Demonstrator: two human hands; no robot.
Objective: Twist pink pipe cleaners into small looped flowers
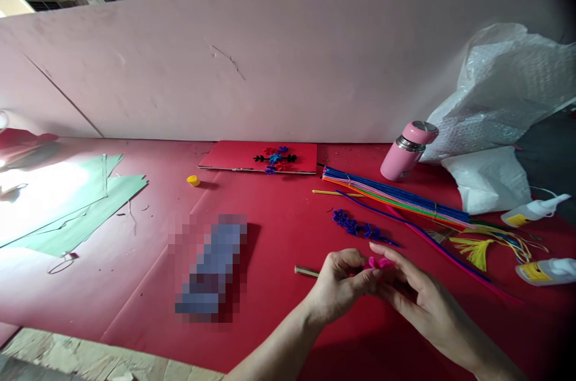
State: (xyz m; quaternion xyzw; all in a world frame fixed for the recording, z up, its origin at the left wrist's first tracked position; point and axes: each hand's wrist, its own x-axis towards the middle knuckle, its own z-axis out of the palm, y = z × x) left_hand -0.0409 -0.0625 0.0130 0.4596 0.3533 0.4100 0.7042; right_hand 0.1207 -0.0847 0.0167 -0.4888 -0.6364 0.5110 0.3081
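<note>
A bright pink pipe cleaner (380, 263), bent into small loops, is between my two hands over the red table. My left hand (341, 282) pinches it from the left with thumb and forefinger. On the other side, my right hand (418, 292) has its fingers closed around the far end, partly hiding it. Just beyond my fingers lies a strip of purple pipe-cleaner flowers (355, 225). A thin metal rod-like piece (306, 272) pokes out beside my left hand; its other end is hidden.
Bundled colored pipe cleaners (396, 192) lie behind my right hand, with a pink bottle (407, 153) and glue bottles (546, 271) nearby. A flower piece (275, 158) rests on a red board (225, 156). A pixelated object (213, 267), yellow cap (193, 180) and green sheets (103, 207) are leftward.
</note>
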